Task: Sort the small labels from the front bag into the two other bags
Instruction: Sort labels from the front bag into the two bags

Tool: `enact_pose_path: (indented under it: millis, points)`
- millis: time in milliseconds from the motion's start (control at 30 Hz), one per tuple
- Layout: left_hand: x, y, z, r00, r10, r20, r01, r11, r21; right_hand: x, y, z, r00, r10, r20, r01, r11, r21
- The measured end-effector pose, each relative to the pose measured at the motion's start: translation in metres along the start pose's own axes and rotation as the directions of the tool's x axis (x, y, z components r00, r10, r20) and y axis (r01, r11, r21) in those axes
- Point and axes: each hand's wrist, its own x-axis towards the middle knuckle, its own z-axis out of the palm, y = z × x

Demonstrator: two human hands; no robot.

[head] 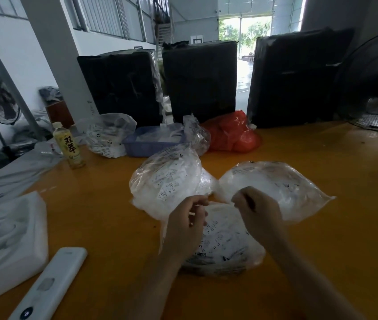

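Orange surface [105,218] under my work. Front bag [225,245] of printed labels lay nearest me; left bag [167,179] and right bag [275,188] just beyond, all three touching. Far side: blue tray [141,144], red bag [232,132], another clear bag [109,135], three black-wrapped bundles [199,82]. Left: drink bottle [68,146] upright, white foam block [10,239], white remote [49,282], grey plastic sheet [17,172].

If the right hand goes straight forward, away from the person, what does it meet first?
Probably the clear bag on the right, lying just beyond the right hand on the table. The hand's height above the table is unclear, so it might pass over the bag.
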Motion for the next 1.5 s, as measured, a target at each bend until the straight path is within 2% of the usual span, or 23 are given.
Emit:
enact_pose_path:
  millis: [67, 167, 300, 433, 567, 633, 767, 900, 1000, 1067, 1133, 1233, 1300, 1400, 1500]
  points:
    - [-0.002, -0.004, 0.003, 0.986, -0.125, 0.108, 0.141, 0.978, -0.153, -0.007, -0.005, 0.007, 0.982, 0.025, 0.185, -0.046, 0.993, 0.111]
    - [-0.003, -0.007, 0.003, 0.957, -0.201, 0.212, 0.252, 0.935, -0.251, -0.012, -0.006, 0.013, 0.944, 0.018, 0.331, -0.07, 0.987, 0.145]
    - [-0.008, -0.011, 0.001, 0.965, -0.221, 0.142, 0.259, 0.892, -0.37, -0.014, -0.005, 0.014, 0.919, 0.082, 0.385, -0.16, 0.972, 0.174]
    - [-0.009, -0.01, -0.002, 0.931, -0.352, 0.094, 0.35, 0.793, -0.499, -0.015, -0.007, 0.013, 0.936, 0.102, 0.337, -0.203, 0.939, 0.278]
    - [-0.011, -0.006, -0.002, 0.948, -0.301, 0.101, 0.314, 0.841, -0.441, -0.015, -0.006, 0.013, 0.956, 0.002, 0.294, -0.035, 0.993, 0.109]
    - [-0.011, -0.006, -0.001, 0.948, -0.303, 0.098, 0.314, 0.838, -0.447, -0.014, -0.005, 0.015, 0.968, 0.0, 0.249, -0.017, 0.998, 0.064]
    - [-0.01, -0.007, -0.001, 0.934, -0.339, 0.11, 0.344, 0.776, -0.528, -0.014, -0.003, 0.018, 0.974, 0.024, 0.224, -0.04, 0.997, 0.067]
    - [-0.008, -0.012, -0.001, 0.929, -0.346, 0.129, 0.351, 0.724, -0.594, -0.015, -0.004, 0.018, 0.974, -0.018, 0.224, 0.017, 1.0, 0.006]
    - [-0.009, -0.014, -0.001, 0.939, -0.317, 0.131, 0.335, 0.766, -0.548, -0.015, -0.005, 0.019, 0.972, -0.077, 0.223, 0.083, 0.996, -0.018]
    - [-0.009, -0.015, -0.002, 0.941, -0.325, 0.091, 0.326, 0.803, -0.5, -0.015, 0.0, 0.02, 0.974, -0.069, 0.218, 0.076, 0.997, -0.025]
    - [-0.007, -0.016, -0.002, 0.917, -0.395, 0.057, 0.356, 0.744, -0.565, -0.013, 0.007, 0.021, 0.964, -0.041, 0.264, 0.064, 0.995, -0.078]
    - [-0.004, -0.015, -0.005, 0.871, -0.479, 0.109, 0.384, 0.524, -0.76, -0.013, 0.017, 0.028, 0.898, -0.079, 0.434, 0.249, 0.902, -0.353]
    - [-0.003, -0.014, -0.005, 0.868, -0.473, 0.152, 0.373, 0.417, -0.829, -0.014, 0.02, 0.031, 0.864, -0.057, 0.5, 0.322, 0.825, -0.464]
    - [-0.003, -0.013, -0.004, 0.87, -0.463, 0.173, 0.37, 0.378, -0.849, -0.013, 0.019, 0.032, 0.864, -0.074, 0.498, 0.361, 0.781, -0.51]
    - [-0.002, -0.015, -0.004, 0.862, -0.474, 0.178, 0.375, 0.362, -0.853, -0.012, 0.016, 0.029, 0.874, -0.104, 0.475, 0.356, 0.802, -0.479]
